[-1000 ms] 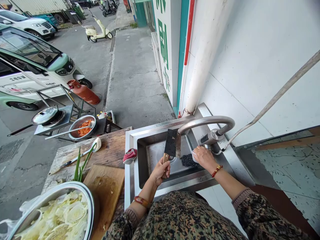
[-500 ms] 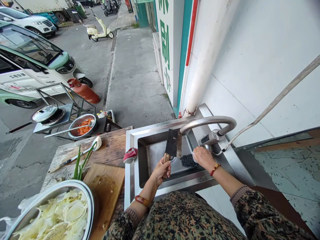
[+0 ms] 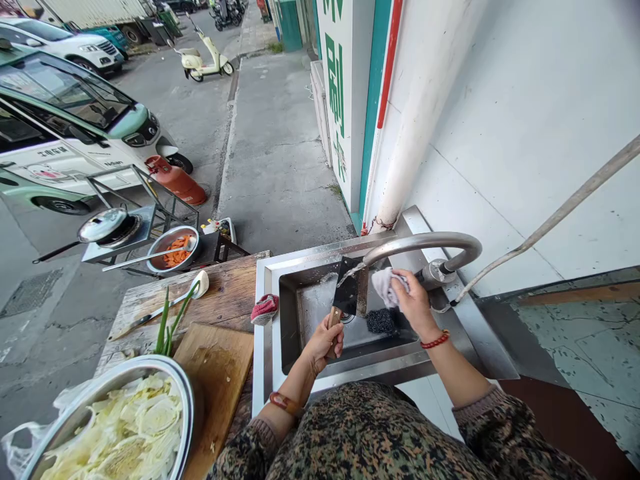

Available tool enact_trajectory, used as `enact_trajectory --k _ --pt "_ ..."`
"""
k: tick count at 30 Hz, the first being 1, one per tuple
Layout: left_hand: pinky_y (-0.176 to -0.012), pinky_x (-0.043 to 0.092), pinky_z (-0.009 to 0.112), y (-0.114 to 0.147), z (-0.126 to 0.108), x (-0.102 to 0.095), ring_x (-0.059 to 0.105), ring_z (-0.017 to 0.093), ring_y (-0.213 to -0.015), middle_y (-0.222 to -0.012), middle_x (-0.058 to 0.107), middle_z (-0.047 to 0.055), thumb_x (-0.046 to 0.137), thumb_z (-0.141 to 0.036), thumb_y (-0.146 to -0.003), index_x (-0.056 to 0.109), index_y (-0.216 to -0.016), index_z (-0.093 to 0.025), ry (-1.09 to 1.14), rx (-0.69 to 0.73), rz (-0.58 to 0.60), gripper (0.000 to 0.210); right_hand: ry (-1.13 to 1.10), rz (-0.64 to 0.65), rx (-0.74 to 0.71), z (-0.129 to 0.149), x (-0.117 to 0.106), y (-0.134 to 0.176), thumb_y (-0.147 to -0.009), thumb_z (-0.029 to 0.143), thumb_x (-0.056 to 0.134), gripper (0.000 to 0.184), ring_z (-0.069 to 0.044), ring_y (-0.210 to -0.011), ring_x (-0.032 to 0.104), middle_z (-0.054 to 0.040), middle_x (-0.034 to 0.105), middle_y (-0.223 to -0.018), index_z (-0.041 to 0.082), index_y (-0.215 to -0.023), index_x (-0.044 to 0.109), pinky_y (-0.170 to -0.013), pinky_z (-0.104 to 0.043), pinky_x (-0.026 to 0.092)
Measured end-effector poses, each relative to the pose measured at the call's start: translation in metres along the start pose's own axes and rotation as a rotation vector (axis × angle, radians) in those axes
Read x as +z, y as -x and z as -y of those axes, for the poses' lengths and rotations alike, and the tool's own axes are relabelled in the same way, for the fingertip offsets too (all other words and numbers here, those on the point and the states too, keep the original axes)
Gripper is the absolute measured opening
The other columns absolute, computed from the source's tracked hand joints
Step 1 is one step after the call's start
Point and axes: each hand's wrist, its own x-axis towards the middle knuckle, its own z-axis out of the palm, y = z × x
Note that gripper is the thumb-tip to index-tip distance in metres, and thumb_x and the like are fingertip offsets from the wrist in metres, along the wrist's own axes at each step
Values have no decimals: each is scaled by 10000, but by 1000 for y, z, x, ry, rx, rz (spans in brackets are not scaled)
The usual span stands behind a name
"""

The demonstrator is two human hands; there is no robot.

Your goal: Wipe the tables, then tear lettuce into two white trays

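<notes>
Cleaver (image 3: 349,291) is held upright over the sink (image 3: 305,313) under running tap (image 3: 425,245) water, its wooden handle gripped by the left hand (image 3: 325,341). At its 3 o'clock, a cloth (image 3: 384,285) is clutched in the right hand (image 3: 413,303).

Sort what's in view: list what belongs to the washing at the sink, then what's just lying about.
In use: dark steel cleaver with wooden handle in left hand; pale cloth in right hand; curved steel faucet; steel sink.

Lying about: black scouring pad; wooden cutting board; steel bowl of sliced cabbage; red-pink rag.
</notes>
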Motion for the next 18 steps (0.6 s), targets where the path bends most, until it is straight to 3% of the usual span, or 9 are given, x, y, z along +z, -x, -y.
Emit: enact_trajectory --k 3,5,8,11,15,18 --pt "-323 301 154 5 -2 2 369 54 -295 -492 487 -122 715 -392 -716 437 -1058 -219 -24 0 -2 474 -79 193 -229 17 45 11 -917 240 459 255 -206 -1157 560 -75 616 -1250 234 -1124 608 -1006 -376 442" --pt "-315 294 157 12 -3 2 370 58 -289 -494 498 -116 700 -407 -726 436 -1074 -214 -53 7 -14 478 -25 346 -360 23 78 22 -904 153 449 332 -202 -1251 487 -46 573 -1327 270 -1171 609 -1074 -404 379" --pt "-306 288 162 26 -1 3 374 64 -282 -492 506 -110 685 -418 -739 432 -1132 -202 -100 11 -29 515 79 425 -419 18 111 20 -884 85 450 432 -202 -1267 457 -19 558 -1349 308 -1222 599 -1070 -415 373" --pt "-297 279 161 42 5 0 363 61 -272 -480 494 -111 669 -416 -753 434 -1144 -192 -126 9 -29 508 126 315 -334 -2 118 -15 -869 51 423 414 -198 -1189 507 -48 614 -1241 261 -1152 641 -1040 -390 398" --pt "-276 235 158 53 10 -10 364 67 -259 -469 494 -108 672 -415 -753 442 -1078 -195 -188 -8 -43 455 122 20 -87 -31 102 -65 -864 72 359 372 -215 -1071 549 -100 648 -1073 173 -1082 644 -995 -413 428" --pt "-284 231 151 51 4 -16 356 60 -259 -471 494 -111 671 -412 -748 441 -1033 -207 -174 15 -88 420 95 -47 -60 -27 93 -49 -877 102 330 382 -229 -1096 537 -124 625 -1109 157 -1123 616 -1003 -445 421"
